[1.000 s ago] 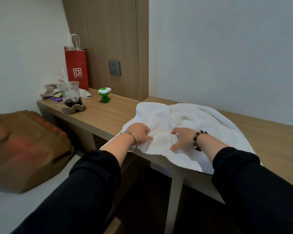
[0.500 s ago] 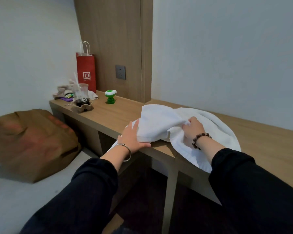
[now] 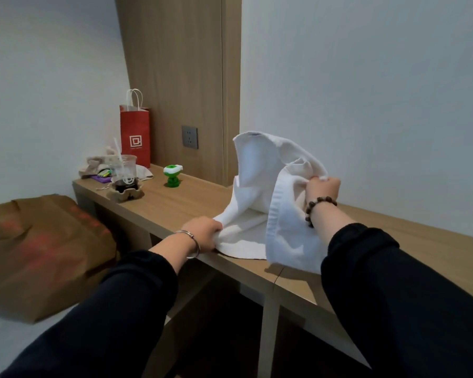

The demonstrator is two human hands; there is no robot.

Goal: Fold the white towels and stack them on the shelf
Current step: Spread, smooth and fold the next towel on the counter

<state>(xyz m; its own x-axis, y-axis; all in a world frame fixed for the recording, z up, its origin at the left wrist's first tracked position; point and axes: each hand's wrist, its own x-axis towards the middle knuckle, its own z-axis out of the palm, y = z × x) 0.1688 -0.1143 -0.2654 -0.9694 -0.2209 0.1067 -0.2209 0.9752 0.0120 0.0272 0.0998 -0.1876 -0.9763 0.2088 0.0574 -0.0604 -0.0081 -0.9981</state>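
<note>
Folding looks barely begun: the white towel (image 3: 257, 165) lies near the front edge of the worktop (image 3: 180, 205), one side raised. The left hand (image 3: 205, 231) curls its grip round a low corner; the right hand (image 3: 322, 186) pinches the lifted edge. Next, probably, carry that edge across, corners matched. The red bag (image 3: 135, 137) bears a white square logo; its small print is illegible.

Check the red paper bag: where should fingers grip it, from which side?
Probably best: grip the white loop handles of the red paper bag, fingers hooking in from above. The bag stands upright at the back corner of the desk beside the wood panel, with the cup crowding its front; only the handles stand free on top.
</note>
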